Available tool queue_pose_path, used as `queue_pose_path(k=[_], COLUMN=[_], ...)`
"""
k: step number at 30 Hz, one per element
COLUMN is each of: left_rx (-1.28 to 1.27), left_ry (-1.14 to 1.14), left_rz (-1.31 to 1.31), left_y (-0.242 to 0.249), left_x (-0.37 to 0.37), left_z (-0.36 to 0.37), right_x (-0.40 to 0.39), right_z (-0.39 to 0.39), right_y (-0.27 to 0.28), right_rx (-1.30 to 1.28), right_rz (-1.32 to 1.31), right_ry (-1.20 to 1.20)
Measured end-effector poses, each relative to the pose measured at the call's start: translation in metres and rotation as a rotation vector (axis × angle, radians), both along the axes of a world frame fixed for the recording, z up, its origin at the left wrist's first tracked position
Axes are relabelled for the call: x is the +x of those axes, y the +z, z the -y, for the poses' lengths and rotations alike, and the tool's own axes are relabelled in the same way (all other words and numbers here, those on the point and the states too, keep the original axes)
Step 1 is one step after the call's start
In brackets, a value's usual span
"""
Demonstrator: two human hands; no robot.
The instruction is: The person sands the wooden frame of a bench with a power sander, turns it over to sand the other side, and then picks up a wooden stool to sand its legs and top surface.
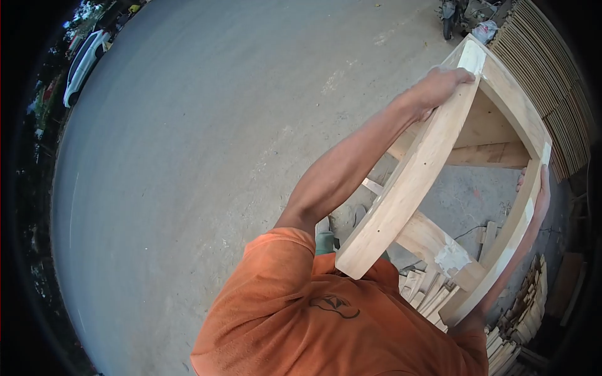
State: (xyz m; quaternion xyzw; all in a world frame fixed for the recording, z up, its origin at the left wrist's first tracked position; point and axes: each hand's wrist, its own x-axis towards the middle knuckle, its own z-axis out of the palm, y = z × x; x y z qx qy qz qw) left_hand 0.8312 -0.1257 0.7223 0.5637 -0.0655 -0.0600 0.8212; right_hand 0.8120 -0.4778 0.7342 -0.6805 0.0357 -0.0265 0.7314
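A pale wooden furniture frame (pixel 411 188) is held up in front of my chest, tilted, with legs and crosspieces joined at the corners. White patches show near several joints. My left hand (pixel 439 89) grips the upper end of the near leg, thumb over its face. My right hand (pixel 543 188) is wrapped around the far leg just below the corner, partly hidden by the wood; a few fingertips show on its inner side. A broad crosspiece (pixel 433 244) with a whitish smear joins the lower parts of the legs.
Stacked wooden strips (pixel 539 69) stand at the upper right. Loose wood pieces (pixel 429 291) lie on the ground by my feet, with another wood pile (pixel 527 301) to the right. A motorcycle (pixel 450 17) is at the top; a white car (pixel 83 62) stands far left beyond the concrete.
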Motion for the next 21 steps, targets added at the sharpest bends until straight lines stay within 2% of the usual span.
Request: queue_pose_path(k=[2, 4, 6, 7, 9, 10, 12, 16, 18, 21], left_rx=[-0.028, -0.066, -0.202, -0.231, -0.234, -0.267, -0.286, -0.38, 0.015, 0.001], left_ry=[0.063, 0.149, 0.25, 0.341, 0.412, 0.404, 0.457, 0.563, 0.966, 1.076], left_rz=[-0.016, -0.053, -0.042, -0.035, -0.033, -0.041, -0.037, -0.051, 0.014, -0.011], left_y=[0.013, 0.021, 0.023, 0.016, 0.021, 0.021, 0.021, 0.022, 0.04, 0.047], left_x=[0.002, -0.003, -0.006, -0.003, -0.036, -0.053, -0.098, -0.198, -0.244, -0.293], left_z=[-0.02, -0.036, -0.063, -0.074, -0.096, -0.105, -0.121, -0.131, -0.097, -0.085], right_x=[0.036, 0.098, 0.142, 0.156, 0.161, 0.176, 0.175, 0.11, 0.088, 0.062], right_z=[-0.01, 0.001, -0.024, -0.041, -0.093, -0.108, -0.145, -0.223, -0.245, -0.275], right_y=[0.019, 0.033, 0.044, 0.045, 0.05, 0.055, 0.066, 0.06, 0.054, 0.045], right_rx=[-0.062, -0.138, -0.228, -0.257, -0.303, -0.227, -0.164, -0.076, -0.042, -0.037], right_rz=[0.055, -0.009, 0.065, 0.119, 0.354, 0.224, 0.041, 0.034, 0.089, 0.041], right_ry=[0.13, 0.396, 0.554, 0.602, 0.533, 0.717, 0.94, 1.13, 1.209, 1.312])
